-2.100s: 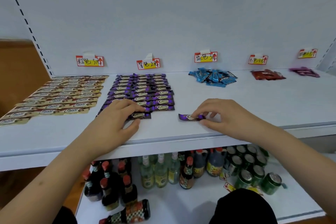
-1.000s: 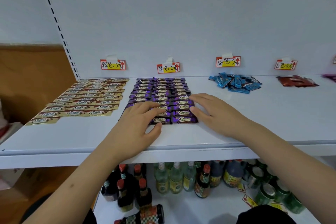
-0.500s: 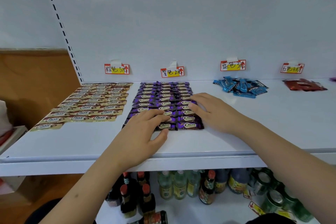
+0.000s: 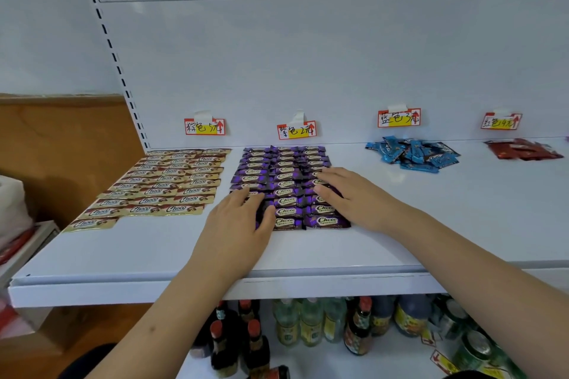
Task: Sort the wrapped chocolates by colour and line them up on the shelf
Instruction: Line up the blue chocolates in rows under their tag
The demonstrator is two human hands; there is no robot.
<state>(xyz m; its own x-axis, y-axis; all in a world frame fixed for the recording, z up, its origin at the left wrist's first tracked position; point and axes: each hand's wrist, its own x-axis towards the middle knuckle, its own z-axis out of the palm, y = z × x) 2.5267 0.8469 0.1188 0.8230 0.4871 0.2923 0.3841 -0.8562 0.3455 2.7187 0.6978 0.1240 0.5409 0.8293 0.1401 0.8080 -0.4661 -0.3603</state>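
Both hands (image 4: 237, 224) flat — purple chocolates (image 4: 284, 175)

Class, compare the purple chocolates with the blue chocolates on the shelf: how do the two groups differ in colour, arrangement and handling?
The purple chocolates lie flat in neat rows; the blue chocolates sit in a loose, overlapping heap. Both hands, left and right, rest on the purple group; nothing touches the blue. Both groups lie on the same shelf below a price tag.

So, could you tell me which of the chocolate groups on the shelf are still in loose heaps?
The blue chocolates and red chocolates lie heaped; gold and purple are in rows.
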